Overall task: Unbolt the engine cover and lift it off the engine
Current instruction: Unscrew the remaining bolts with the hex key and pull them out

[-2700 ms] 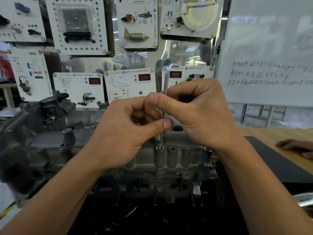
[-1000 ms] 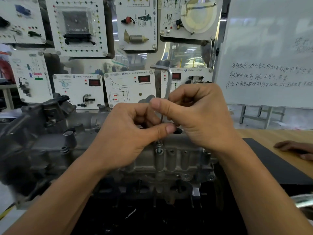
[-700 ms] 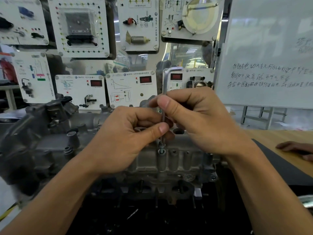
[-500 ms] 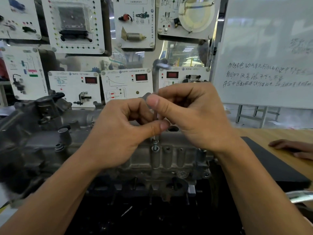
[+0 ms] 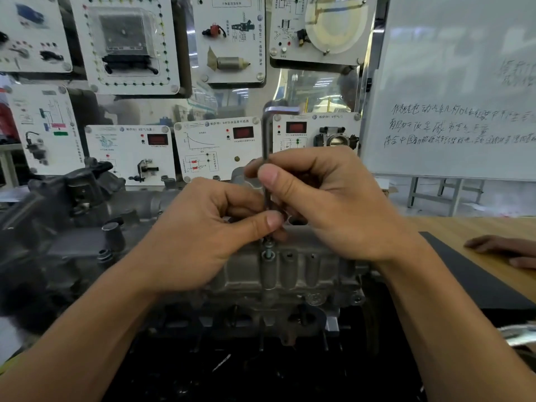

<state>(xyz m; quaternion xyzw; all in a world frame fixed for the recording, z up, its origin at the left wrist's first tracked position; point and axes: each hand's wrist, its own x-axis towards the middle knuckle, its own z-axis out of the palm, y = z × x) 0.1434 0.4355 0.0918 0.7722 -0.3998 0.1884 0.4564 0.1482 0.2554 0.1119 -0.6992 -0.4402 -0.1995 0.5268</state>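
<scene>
A grey cast engine cover [image 5: 301, 271] sits on the engine in front of me. An L-shaped hex key [image 5: 266, 140] stands upright, its lower end in a bolt [image 5: 268, 250] that sticks up a little from the cover's near edge. My left hand [image 5: 203, 239] pinches the key's shaft low down between thumb and fingers. Higher on the same shaft, my right hand [image 5: 324, 198] pinches it with thumb and forefinger. The key's short arm points right at the top and is blurred.
Training panels [image 5: 130, 42] hang behind the engine and a whiteboard [image 5: 452, 88] stands at right. Another person's hand [image 5: 504, 250] rests on the wooden bench beside a black mat [image 5: 470, 274]. Darker engine parts [image 5: 75, 195] rise at left. A shiny metal object [image 5: 519, 333] lies at far right.
The hex key's short arm has swung round between frames as both hands twirl the shaft. The bolt head now stands a little higher above the cover.
</scene>
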